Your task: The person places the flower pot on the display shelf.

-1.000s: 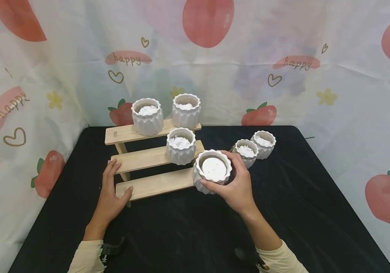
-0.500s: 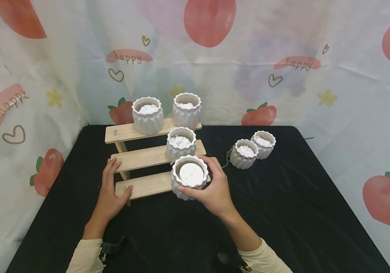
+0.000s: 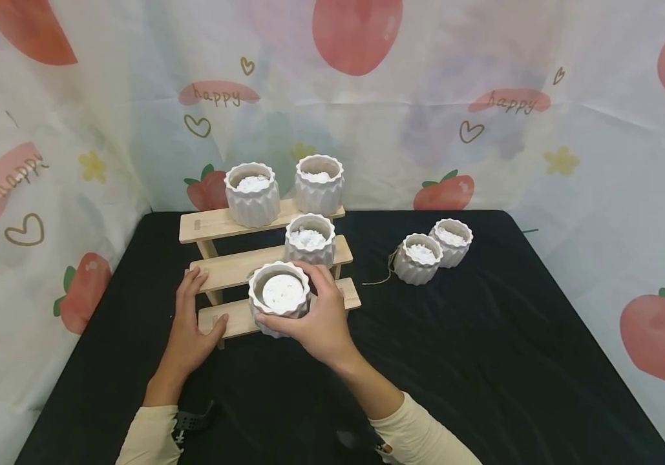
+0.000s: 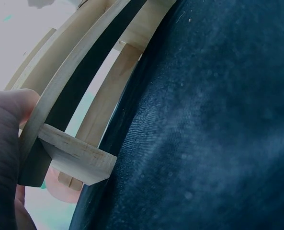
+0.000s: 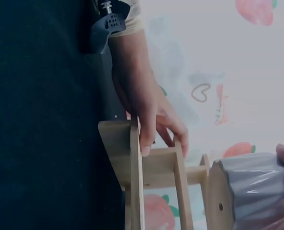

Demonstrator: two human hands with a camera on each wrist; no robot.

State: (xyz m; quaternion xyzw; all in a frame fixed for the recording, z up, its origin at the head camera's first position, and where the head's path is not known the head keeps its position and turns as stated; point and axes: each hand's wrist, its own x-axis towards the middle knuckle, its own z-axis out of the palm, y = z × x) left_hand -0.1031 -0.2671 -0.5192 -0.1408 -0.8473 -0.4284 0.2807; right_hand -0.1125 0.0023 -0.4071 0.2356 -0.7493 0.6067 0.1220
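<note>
My right hand (image 3: pixel 325 323) grips a white fluted pot (image 3: pixel 282 294) by its side, thumb in front and fingers behind. White material shows inside. The pot is over the lowest shelf of a three-step wooden stand (image 3: pixel 233 268); in the right wrist view the pot's base (image 5: pixel 219 201) faces the boards, apart from them, with a small hole in it. My left hand (image 3: pixel 189 329) holds the stand's left end, the thumb on the lowest board and fingers at the middle one. One pot (image 3: pixel 310 240) stands on the middle shelf, two pots (image 3: pixel 253 197) on the top shelf.
Two more white pots (image 3: pixel 417 261) stand close together on the black-covered table (image 3: pixel 483 361), right of the stand. A thin string (image 3: pixel 387 271) trails from the nearer one. A printed curtain (image 3: pixel 402 148) hangs behind and at the sides.
My right hand has carried the pot leftward, from the right end of the lowest shelf to nearer its middle. The left hand keeps its place on the stand.
</note>
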